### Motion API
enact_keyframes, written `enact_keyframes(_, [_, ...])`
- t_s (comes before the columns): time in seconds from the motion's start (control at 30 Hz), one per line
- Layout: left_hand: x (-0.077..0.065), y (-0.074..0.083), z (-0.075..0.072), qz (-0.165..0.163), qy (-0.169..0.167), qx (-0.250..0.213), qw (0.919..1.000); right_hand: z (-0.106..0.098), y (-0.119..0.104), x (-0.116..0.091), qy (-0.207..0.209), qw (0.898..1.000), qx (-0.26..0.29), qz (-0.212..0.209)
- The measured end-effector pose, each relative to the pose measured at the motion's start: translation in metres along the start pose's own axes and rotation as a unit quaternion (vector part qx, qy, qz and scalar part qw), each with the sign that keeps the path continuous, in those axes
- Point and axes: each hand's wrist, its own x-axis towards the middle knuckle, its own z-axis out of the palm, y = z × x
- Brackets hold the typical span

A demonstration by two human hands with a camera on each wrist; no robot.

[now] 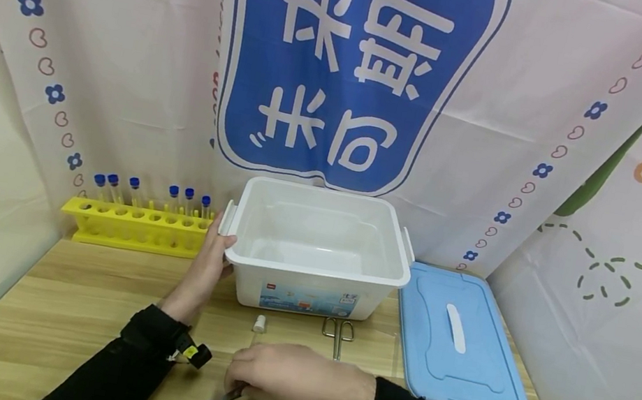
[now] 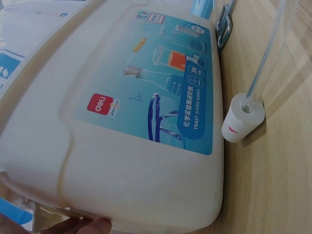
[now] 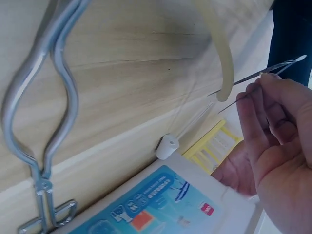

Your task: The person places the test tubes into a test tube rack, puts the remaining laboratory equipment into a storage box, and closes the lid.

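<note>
A white plastic storage box (image 1: 307, 283) stands at the back of the table. My left hand (image 1: 209, 265) grips its left side by the handle, thumb at the front corner. My right hand (image 1: 298, 377) pinches metal tweezers (image 3: 273, 68) above the table in front of the box; their two thin tips show apart in the right wrist view. Metal crucible tongs (image 1: 339, 337) lie partly under my right forearm. A white stopper (image 2: 243, 117) with a clear glass tube (image 2: 273, 48) lies before the box. Curved, cream rubber tubing (image 3: 222, 53) lies below my right hand.
A yellow rack (image 1: 129, 239) with several blue-capped test tubes (image 1: 134, 186) stands left of the box. The blue lid (image 1: 464, 337) with a white handle lies at the right. A printed curtain (image 1: 147, 58) hangs close behind the box.
</note>
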Motion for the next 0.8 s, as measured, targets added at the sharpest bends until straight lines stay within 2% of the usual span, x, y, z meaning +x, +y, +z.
enact_keyframes(0.2, [-0.001, 0.000, 0.000, 0.004, 0.000, -0.004, 1.0000, -0.003, 0.008, -0.005, 0.008, 0.994, 0.106, -0.003])
enact_keyframes(0.3, [-0.002, 0.000, 0.001, 0.008, 0.001, -0.006, 1.0000, -0.005, 0.009, -0.008, 0.008, 0.986, 0.169, 0.010])
enact_keyframes(0.4, [-0.002, 0.000, 0.001, 0.009, 0.001, -0.005, 0.9999, -0.007, 0.010, -0.010, 0.006, 0.966, 0.256, 0.034])
enact_keyframes(0.5, [-0.002, 0.000, 0.001, 0.011, 0.000, -0.005, 0.9999, -0.010, 0.012, -0.013, 0.010, 0.938, 0.341, 0.059])
enact_keyframes(0.63, [-0.001, 0.000, 0.000, 0.007, -0.001, -0.004, 1.0000, -0.016, 0.015, -0.017, 0.027, 0.909, 0.410, 0.074])
enact_keyframes(0.7, [-0.001, 0.000, 0.000, 0.004, -0.001, -0.005, 1.0000, -0.019, 0.017, -0.019, 0.039, 0.899, 0.430, 0.075])
enact_keyframes(0.8, [-0.001, 0.001, 0.000, 0.000, -0.001, -0.006, 1.0000, -0.025, 0.020, -0.021, 0.060, 0.891, 0.444, 0.077])
